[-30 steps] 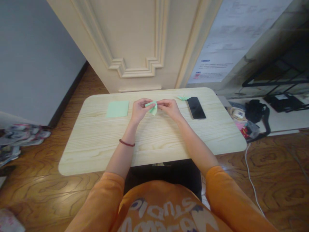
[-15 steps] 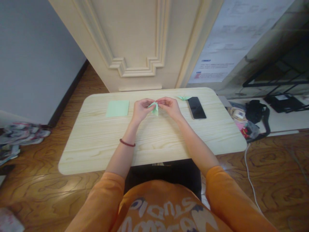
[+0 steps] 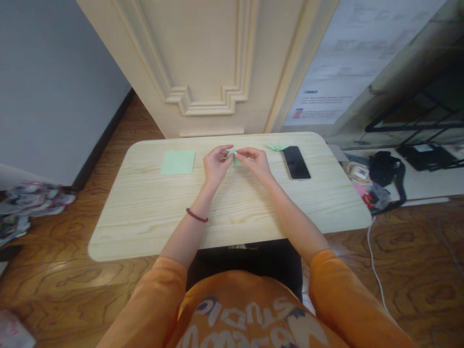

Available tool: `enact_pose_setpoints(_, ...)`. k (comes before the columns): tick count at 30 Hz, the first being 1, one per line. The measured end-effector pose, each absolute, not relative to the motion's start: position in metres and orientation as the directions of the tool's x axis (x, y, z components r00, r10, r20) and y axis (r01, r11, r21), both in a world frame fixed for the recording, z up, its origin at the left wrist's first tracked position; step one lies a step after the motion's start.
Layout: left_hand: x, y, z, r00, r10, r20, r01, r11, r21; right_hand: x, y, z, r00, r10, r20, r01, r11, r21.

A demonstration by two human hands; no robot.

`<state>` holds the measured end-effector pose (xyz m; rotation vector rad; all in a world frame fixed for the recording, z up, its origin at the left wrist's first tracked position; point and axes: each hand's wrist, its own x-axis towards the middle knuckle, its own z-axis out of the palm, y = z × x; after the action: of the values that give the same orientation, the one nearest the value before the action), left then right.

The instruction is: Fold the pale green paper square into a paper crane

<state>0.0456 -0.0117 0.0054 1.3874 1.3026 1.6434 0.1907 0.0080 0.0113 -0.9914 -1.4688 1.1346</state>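
The left hand [image 3: 216,167] and right hand [image 3: 257,164] are nearly closed, fingertips pinching the small folded green paper [image 3: 237,162] between them, over the far half of the table [image 3: 232,212]. Uneven pulling may tear the paper; a loose pinch may misalign a crease. A translucent plastic bag [image 3: 381,195] lies at right; contents cannot be determined.

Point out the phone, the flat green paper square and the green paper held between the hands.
Phone [image 3: 296,163]: head view, middle of its dark screen.
Flat green paper square [image 3: 178,162]: head view, middle of its upper face.
Held green paper [image 3: 237,162]: head view, its lower visible part.
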Motion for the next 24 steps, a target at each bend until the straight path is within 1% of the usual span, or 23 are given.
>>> enact_pose_setpoints(6, 0.0491, -0.0131, 0.0027, -0.260, 0.918, 0.300, 0.053, -0.297, 0.953, 0.1904, 0.0056, 0.0107, -0.148, 0.960, 0.239, 0.029, 0.245, -0.969)
enact_pose_setpoints(13, 0.0490, -0.0101, -0.0004, -0.278, 0.919, 0.278, 0.014, -0.286, 0.958, 0.1887, 0.0013, 0.0133, -0.145, 0.939, 0.312, 0.115, 0.329, -0.937)
enact_pose_setpoints(18, 0.0469, -0.0097, -0.0020, -0.232, 0.940, 0.250, 0.009, -0.255, 0.967, 0.1898, 0.0000, 0.0156, -0.146, 0.931, 0.336, 0.195, 0.360, -0.912)
enact_pose_setpoints(20, 0.0472, -0.0097, -0.0029, -0.205, 0.946, 0.250, 0.005, -0.254, 0.967, 0.1902, 0.0014, 0.0150, -0.144, 0.938, 0.315, 0.169, 0.337, -0.926)
enact_pose_setpoints(24, 0.0490, -0.0101, -0.0035, -0.189, 0.953, 0.238, -0.016, -0.245, 0.969, 0.1910, 0.0071, 0.0125, -0.137, 0.955, 0.261, 0.039, 0.269, -0.962)
